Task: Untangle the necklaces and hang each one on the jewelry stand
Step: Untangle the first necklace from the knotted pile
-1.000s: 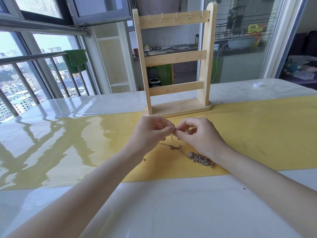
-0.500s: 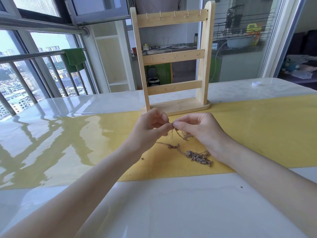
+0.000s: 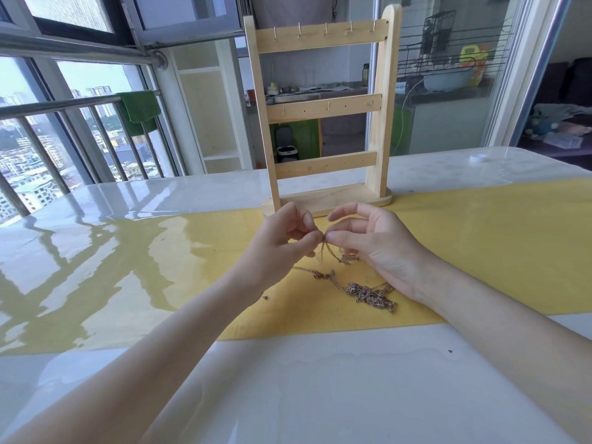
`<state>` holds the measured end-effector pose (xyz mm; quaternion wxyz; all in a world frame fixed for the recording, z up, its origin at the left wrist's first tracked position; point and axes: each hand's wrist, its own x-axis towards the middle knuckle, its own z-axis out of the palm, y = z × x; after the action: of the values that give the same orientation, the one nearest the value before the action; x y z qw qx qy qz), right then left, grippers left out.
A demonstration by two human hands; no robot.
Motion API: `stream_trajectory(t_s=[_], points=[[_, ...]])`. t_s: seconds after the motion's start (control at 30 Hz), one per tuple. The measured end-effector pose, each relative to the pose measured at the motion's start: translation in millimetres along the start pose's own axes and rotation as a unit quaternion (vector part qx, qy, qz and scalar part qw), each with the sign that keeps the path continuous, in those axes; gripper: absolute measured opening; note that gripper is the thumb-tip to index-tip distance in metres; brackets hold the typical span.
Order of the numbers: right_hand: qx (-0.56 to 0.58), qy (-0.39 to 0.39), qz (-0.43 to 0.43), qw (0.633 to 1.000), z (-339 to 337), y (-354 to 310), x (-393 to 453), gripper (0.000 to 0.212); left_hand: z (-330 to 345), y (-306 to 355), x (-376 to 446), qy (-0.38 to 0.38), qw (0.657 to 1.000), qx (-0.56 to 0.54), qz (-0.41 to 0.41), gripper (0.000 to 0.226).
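Nearest the camera, two bare forearms reach forward over the glossy white desk [image 3: 320, 395], which mirrors the window bars on its left side. A yellow mat [image 3: 480, 251] runs across the desk beyond the white strip, and a small dark speck lies on the white surface at the right.

On the mat, just under the right wrist, a tangled clump of necklaces [image 3: 371, 294] lies in a heap, with a thin chain trailing left from it toward a small knot. Above it the two hands meet. The left hand [image 3: 282, 245] has its fingers curled, thumb and forefinger pinching a fine chain [image 3: 323, 254] at its top. The right hand [image 3: 368, 241] pinches the same spot from the other side with thumb and a fingertip, its other fingers loosely spread above. The chain hangs down from the pinch in short loops, lifted clear of the mat, and a strand runs right to a small piece near the right palm.

Just behind the hands stands the wooden jewelry stand [image 3: 323, 36], upright on its base at the far edge of the mat, with three crossbars carrying small hooks; nothing hangs on them. A small white cap [image 3: 478, 158] sits far right on the desk. Beyond are a balcony railing with a green cloth [image 3: 139, 110] draped over it, and a glass door.
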<state>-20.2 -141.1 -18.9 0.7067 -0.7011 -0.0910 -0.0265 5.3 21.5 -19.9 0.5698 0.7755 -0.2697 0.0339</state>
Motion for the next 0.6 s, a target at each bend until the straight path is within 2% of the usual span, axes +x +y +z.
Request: stream_trajectory(t_s=[0.2, 0.4, 0.5, 0.6], points=[[-0.096, -0.039, -0.018, 0.994, -6.0, -6.9, -1.6, 0.023, 2.4, 3.8, -2.9, -0.041, 0.999, 0.024, 0.024, 0.021], [-0.108, -0.069, 0.001, 0.992, -6.3, -7.9, -2.9, 0.026, 5.6, -0.3, -5.9, -0.049, 0.997, 0.032, 0.051, 0.022], [-0.103, -0.053, 0.010, 0.993, -3.1, -2.3, -2.1, 0.025, 10.0, -2.3, -8.9, -0.039, 0.986, 0.101, 0.125, 0.015], [-0.072, -0.035, 0.005, 0.997, -2.6, 0.9, 0.3, 0.026, 15.0, -3.1, -11.9, -0.004, 0.946, 0.231, 0.226, 0.009]])
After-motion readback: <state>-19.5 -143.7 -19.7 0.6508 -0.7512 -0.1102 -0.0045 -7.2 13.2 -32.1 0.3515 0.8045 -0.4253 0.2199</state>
